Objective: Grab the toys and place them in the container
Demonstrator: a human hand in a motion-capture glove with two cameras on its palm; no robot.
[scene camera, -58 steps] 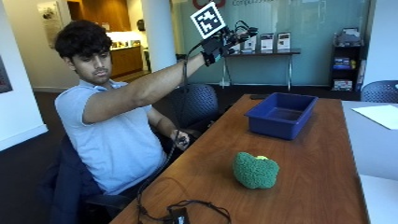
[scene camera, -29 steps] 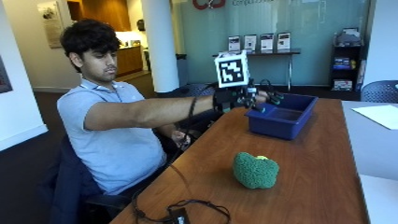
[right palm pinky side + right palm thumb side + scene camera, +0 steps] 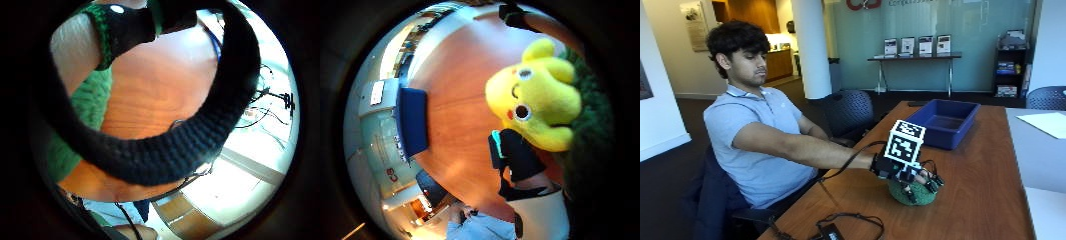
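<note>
A green plush toy (image 3: 913,196) with a yellow face (image 3: 537,100) sits on the wooden table (image 3: 986,190) near its front end. My gloved right hand (image 3: 906,172) lies on top of it, fingers curled over the top and the thumb (image 3: 520,155) against the edge of the yellow face. The toy's green side (image 3: 87,100) shows right beside a finger in the little finger side view. The toy rests on the table. The blue container (image 3: 946,121) stands farther along the table, apart from the hand, and its inside looks bare.
Black cables (image 3: 840,227) lie at the table's near end beside the person. A white table with a sheet of paper (image 3: 1046,122) adjoins on the right. A dark office chair (image 3: 850,112) stands behind the person's arm.
The arm has come down from raised high, past the container, and back toward the person, and the hand now sits on the plush toy. The toy and container have not moved.
</note>
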